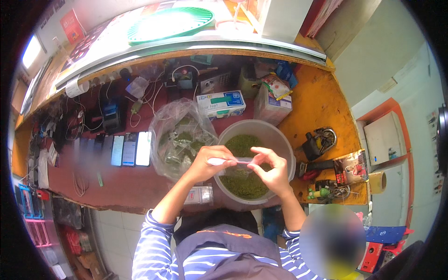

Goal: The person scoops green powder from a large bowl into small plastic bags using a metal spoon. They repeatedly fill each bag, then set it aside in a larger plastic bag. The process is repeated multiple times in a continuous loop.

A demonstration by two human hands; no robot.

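Note:
Both hands are over a large translucent plastic tub that holds green, crumbly dried material. My left hand grips a white spoon-like handle and one side of a small clear plastic bag. My right hand pinches the bag's other side between thumb and forefinger, at its pinkish edge. Left of the tub stands a big open clear plastic bag with small packets of green material inside. A stack of flat clear bags lies at the front edge of the table.
Several phones lie in a row at the left. Behind the tub are a hair net box and a carton. A padlock rests on the yellow wood at the right. A raised shelf runs along the back.

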